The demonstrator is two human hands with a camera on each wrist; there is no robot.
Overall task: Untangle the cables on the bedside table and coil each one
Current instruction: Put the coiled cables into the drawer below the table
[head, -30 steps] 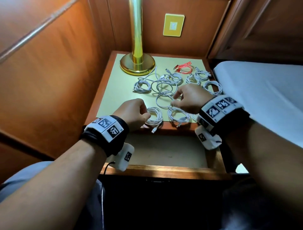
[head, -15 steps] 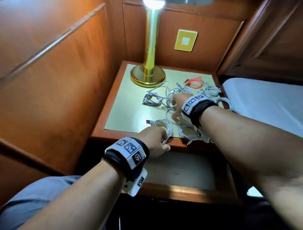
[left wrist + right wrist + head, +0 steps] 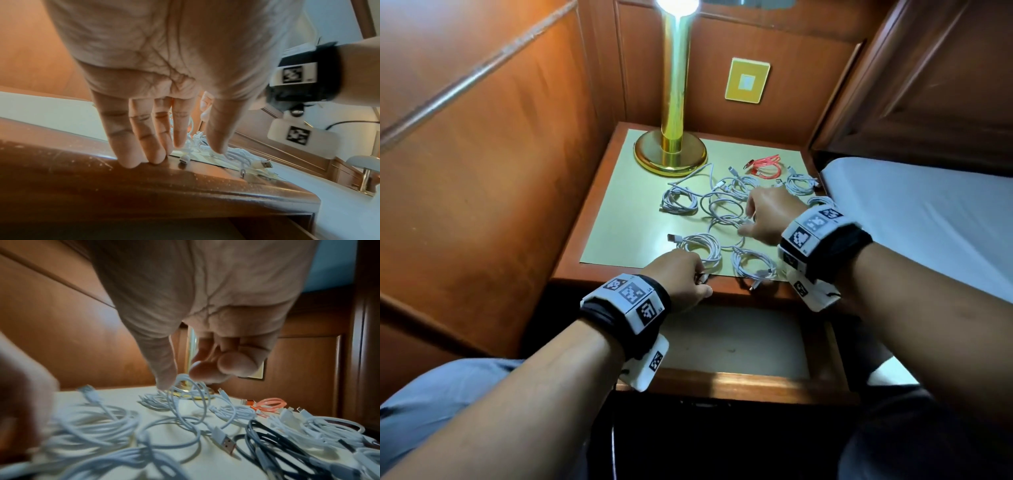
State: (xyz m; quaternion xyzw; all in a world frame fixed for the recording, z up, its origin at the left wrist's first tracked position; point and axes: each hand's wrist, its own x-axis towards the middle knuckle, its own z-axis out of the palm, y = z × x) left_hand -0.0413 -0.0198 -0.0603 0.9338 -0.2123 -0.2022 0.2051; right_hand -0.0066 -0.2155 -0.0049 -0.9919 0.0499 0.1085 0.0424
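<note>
Several white cables lie on the bedside table (image 3: 619, 212). A loose tangle of white loops (image 3: 722, 209) sits in the middle. My right hand (image 3: 748, 222) reaches into it, and in the right wrist view the thumb and curled fingers of that hand (image 3: 179, 381) pinch a raised white cable loop (image 3: 197, 395). A white coil (image 3: 700, 246) lies near the front edge. My left hand (image 3: 700, 277) rests beside it with straight fingers (image 3: 144, 146) on the wooden edge (image 3: 102, 178), holding nothing. Another coil (image 3: 753, 265) lies under my right wrist.
A brass lamp (image 3: 671, 150) stands at the back left of the table. A red cable (image 3: 765, 164) and more white coils (image 3: 799, 181) lie at the back right, with one coil (image 3: 679, 202) on the left. A dark cable (image 3: 267, 434) lies among them. The bed (image 3: 928, 212) borders the right side.
My left hand has slid off the front coil to the table's front edge. My right hand has reached further into the middle tangle and taken a loop. The head view has tilted up.
</note>
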